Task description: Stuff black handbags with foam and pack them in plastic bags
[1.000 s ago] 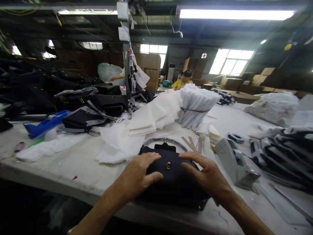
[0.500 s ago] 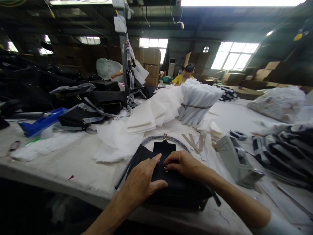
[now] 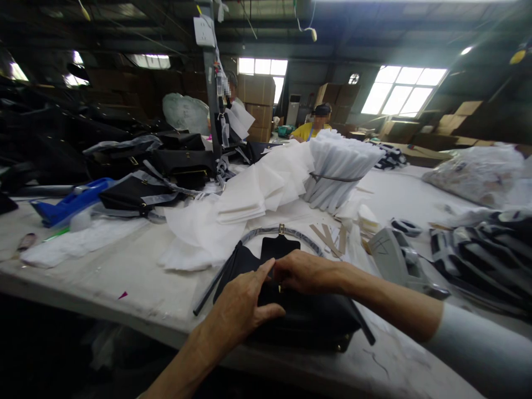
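Note:
A black handbag point(image 3: 299, 318) lies on the table in front of me, its flap tab point(image 3: 280, 247) folded back with a gold buckle point(image 3: 281, 229) at its end. Behind it curves a plastic-wrapped handle point(image 3: 253, 235). My left hand point(image 3: 245, 299) rests on the bag's left part, thumb spread away from the fingers. My right hand point(image 3: 303, 271) is closed, its bent fingertips together right above a small gold clasp point(image 3: 280, 288) on the bag. Whatever those fingertips pinch is hidden.
White foam sheets point(image 3: 261, 185) and a tied bundle of white foam strips point(image 3: 341, 166) stand behind the bag. A grey tape dispenser point(image 3: 393, 266) is at right, beside wrapped black pieces point(image 3: 477, 255). Leftward are a blue tape dispenser point(image 3: 75, 202) and black bags point(image 3: 137, 194). A person in yellow point(image 3: 307, 130) is beyond.
My right hand has shifted slightly up and left, now covering more of the clasp, and its forearm has risen. My left hand stays on the bag. The view has tilted slightly.

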A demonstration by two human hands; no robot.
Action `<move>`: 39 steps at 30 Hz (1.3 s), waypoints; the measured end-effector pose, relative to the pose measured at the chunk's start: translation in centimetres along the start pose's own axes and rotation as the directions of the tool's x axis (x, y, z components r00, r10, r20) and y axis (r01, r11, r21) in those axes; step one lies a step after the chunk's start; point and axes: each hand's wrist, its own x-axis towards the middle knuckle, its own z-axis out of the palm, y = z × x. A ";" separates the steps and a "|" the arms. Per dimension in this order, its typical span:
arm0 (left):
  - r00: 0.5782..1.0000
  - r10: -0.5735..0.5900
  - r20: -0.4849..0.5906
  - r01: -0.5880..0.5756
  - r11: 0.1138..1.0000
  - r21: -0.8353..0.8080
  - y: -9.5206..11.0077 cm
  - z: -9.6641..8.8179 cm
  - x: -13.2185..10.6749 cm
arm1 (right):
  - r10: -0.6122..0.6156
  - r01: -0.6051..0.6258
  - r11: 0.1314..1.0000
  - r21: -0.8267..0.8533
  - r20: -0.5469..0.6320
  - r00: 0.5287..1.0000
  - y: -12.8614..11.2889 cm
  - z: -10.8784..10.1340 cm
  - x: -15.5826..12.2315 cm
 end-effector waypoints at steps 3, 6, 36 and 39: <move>1.000 0.018 -0.025 -0.019 1.000 -0.007 -0.1 0.2 -0.1 | 0.020 -0.021 1.000 0.012 0.024 1.000 -0.3 -0.2 0.1; 0.998 0.042 -0.045 -0.043 0.999 -0.014 -0.3 0.3 -0.2 | 0.160 -0.161 0.986 0.038 0.036 0.986 -0.8 -0.3 0.4; 0.821 0.504 -0.270 -0.347 0.815 0.465 -1.7 2.6 -4.2 | 0.175 -0.209 0.977 -0.041 -0.406 0.897 -4.7 4.7 -8.1; 0.893 0.411 -0.180 -0.280 0.824 0.493 -2.2 3.4 -4.5 | 0.110 -0.224 0.948 -0.226 -0.427 0.898 -3.7 7.3 -8.0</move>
